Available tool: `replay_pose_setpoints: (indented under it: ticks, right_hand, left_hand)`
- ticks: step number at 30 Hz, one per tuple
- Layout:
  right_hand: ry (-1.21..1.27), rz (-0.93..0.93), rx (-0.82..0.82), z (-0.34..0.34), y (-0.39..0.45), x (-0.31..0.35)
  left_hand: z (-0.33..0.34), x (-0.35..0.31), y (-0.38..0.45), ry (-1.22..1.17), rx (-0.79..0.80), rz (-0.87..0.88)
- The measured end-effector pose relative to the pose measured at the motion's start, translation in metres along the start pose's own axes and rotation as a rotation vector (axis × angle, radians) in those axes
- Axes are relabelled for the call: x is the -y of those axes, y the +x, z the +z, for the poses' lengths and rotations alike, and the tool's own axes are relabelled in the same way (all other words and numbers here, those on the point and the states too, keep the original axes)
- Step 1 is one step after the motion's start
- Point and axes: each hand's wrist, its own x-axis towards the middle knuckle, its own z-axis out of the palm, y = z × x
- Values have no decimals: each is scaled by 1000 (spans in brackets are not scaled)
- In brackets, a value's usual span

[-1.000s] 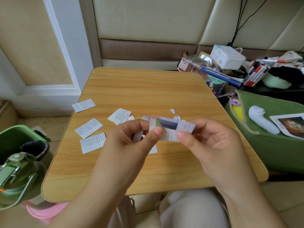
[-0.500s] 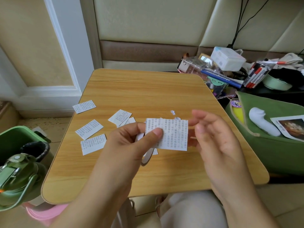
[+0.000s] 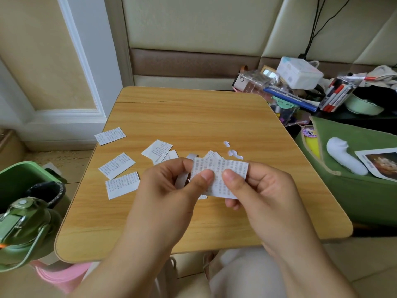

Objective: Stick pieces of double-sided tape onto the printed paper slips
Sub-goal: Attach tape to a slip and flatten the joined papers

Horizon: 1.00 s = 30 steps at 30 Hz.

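Both hands hold one printed paper slip (image 3: 223, 177) up above the wooden worktop (image 3: 193, 117). The left hand (image 3: 169, 190) pinches its left side with thumb on top – the right hand (image 3: 257, 190) pinches the right side the same way. A white strip (maybe the tape, hard to tell) (image 3: 181, 179) pokes out behind the left hand's fingers. More printed slips (image 3: 117, 165) lie flat on the left part of the worktop, and tiny white scraps (image 3: 232, 152) lie just past the held slip. A green bag (image 3: 354, 190) sits on the right.
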Motion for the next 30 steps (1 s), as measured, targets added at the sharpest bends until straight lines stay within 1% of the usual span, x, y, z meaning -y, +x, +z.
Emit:
replay_pose_setpoints:
  ticks: [3,5,6,8,10,12,15,20,22,24,25,27,30]
  right_hand:
    - [44,79,25,-3,4,-7]
    - [-12,129,-6,-10,8,-18]
    - [-64,162,-26,-14,11,-27]
    - [-227,242,-27,-21,17,-49]
    - [-397,300,17,-23,20,-73]
    - [-512,313,19,-19,21,-92]
    - [-639,246,-72,-14,18,-110]
    - [-818,157,-159,-13,15,-117]
    - [-909,-10,-157,-11,16,-118]
    - [-874,-108,-77,-3,15,-119]
    - [-846,-119,-30,0,14,-121]
    - [-821,-90,11,0,15,-124]
    - [-888,-22,-4,-14,20,-125]
  left_hand:
    - [0,6,5,113,-1,-3]
    - [-4,16,11,262,-44,55]
    - [-6,24,14,390,-75,102]
    - [-12,44,19,726,-128,216]
    - [-14,67,22,965,-86,284]
    - [-11,86,20,1082,-1,273]
    - [-5,106,16,1185,65,282]
    - [-1,119,17,1247,76,316]
    - [-1,119,17,1240,61,328]
    - [-1,120,17,1228,43,338]
    - [-1,121,18,1223,35,343]
    - [-1,122,18,1226,29,341]
    - [-2,123,18,1247,48,336]
